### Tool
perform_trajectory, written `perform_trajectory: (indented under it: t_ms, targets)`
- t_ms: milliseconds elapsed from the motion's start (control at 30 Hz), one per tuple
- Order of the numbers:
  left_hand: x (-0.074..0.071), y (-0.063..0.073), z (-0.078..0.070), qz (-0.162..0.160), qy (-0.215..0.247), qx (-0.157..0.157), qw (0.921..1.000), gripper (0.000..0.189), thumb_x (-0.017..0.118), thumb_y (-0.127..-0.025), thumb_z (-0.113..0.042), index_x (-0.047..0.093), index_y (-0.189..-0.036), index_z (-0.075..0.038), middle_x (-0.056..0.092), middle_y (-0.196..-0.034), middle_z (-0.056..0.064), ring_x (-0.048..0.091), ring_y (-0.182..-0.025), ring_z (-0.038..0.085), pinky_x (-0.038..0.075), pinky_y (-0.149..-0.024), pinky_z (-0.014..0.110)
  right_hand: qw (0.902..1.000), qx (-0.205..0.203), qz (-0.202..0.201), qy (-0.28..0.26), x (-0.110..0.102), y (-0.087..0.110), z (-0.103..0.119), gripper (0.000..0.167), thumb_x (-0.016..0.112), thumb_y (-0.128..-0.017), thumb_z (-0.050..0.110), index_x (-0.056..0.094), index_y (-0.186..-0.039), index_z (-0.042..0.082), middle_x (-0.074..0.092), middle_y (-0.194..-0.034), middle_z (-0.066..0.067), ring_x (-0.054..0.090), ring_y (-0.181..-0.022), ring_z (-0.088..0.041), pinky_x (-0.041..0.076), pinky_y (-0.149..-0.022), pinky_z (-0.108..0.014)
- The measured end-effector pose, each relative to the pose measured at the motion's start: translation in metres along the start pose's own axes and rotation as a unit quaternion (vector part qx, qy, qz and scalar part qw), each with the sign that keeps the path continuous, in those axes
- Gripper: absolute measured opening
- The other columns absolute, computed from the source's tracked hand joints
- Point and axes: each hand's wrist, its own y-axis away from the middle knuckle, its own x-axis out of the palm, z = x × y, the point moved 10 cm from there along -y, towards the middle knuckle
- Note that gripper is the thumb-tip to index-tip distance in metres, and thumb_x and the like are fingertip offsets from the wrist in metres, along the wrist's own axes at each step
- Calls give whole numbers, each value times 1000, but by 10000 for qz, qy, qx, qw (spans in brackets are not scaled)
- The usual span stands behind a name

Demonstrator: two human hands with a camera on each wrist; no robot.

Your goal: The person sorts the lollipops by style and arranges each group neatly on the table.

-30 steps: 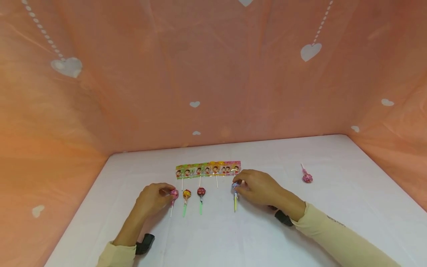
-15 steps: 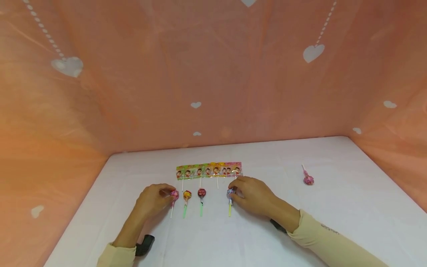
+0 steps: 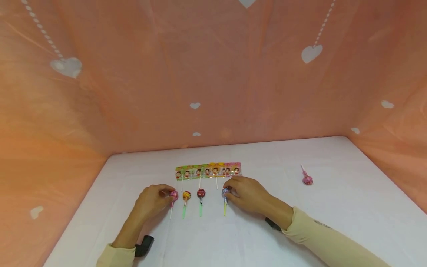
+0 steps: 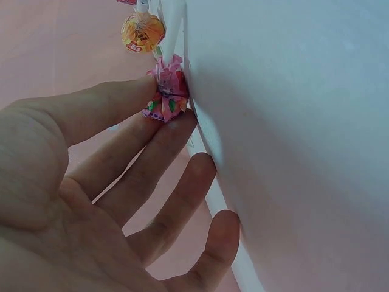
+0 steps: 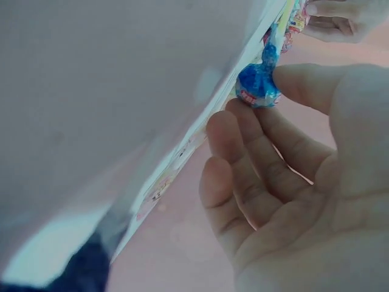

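Observation:
My left hand pinches the head of a pink-wrapped lollipop between thumb and fingertips; its white stick points toward me. To its right lie a yellow lollipop and a dark red one, the red lollipop, both with green sticks toward me. Further right, my right hand pinches a blue-wrapped lollipop by its head, low over the table. Its yellow stick also points toward me. The four heads stand roughly in one row.
Behind the row lies a strip of flat packaged lollipops in green, yellow and pink wrappers with white sticks. Another pink lollipop lies apart at the right on the white table. An orange curtain with hearts encloses the back and sides.
My right hand has moved left and slightly toward me with the blue lollipop, closer to the red one. The left hand stays in place on the pink lollipop.

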Motion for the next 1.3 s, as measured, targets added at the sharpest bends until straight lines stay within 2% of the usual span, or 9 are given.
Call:
perform_trajectory:
  t_ms: [267, 467, 767, 1133, 1300]
  targets:
    - [1, 2, 0, -4, 18, -48, 10000, 23, 75, -85, -19, 76, -106, -12, 73, -95, 5, 63, -88, 22, 48, -74, 40, 9998, -164, 31, 141, 4, -6, 7, 22, 67, -93, 33, 72, -108, 17, 72, -105, 3, 67, -103, -15, 54, -89, -38]
    - [1, 3, 0, -12, 27, -96, 9999, 23, 75, -84, -19, 76, -106, -12, 73, -96, 5, 64, -89, 22, 48, -75, 41, 9997, -181, 172, 83, 8, -11, 9, 24, 66, -94, 33, 73, -110, 17, 73, -108, 3, 67, -108, -17, 54, -92, -39]
    - [0, 1, -1, -19, 32, -49, 10000, 23, 75, -84, -18, 76, -106, -12, 74, -95, 4, 64, -89, 21, 49, -75, 42, 9994, -275, 173, -144, 8, -17, 11, 23, 67, -93, 33, 72, -110, 18, 71, -102, 6, 65, -91, -8, 54, -80, -33]
    - [0, 1, 1, 4, -5, -150, 9999, 24, 75, -84, -18, 76, -107, -12, 73, -96, 4, 63, -90, 21, 48, -76, 42, 9986, -452, 271, -71, 12, -22, 14, 24, 64, -95, 34, 72, -111, 19, 70, -107, 6, 65, -100, -10, 54, -85, -34]
    - [0, 1, 0, -4, 1, -104, 9999, 24, 75, -84, -17, 76, -107, -11, 74, -96, 4, 63, -89, 21, 48, -76, 42, 9982, -495, 335, -31, 14, -25, 15, 23, 64, -95, 34, 74, -110, 19, 68, -107, 5, 64, -99, -10, 55, -84, -33]
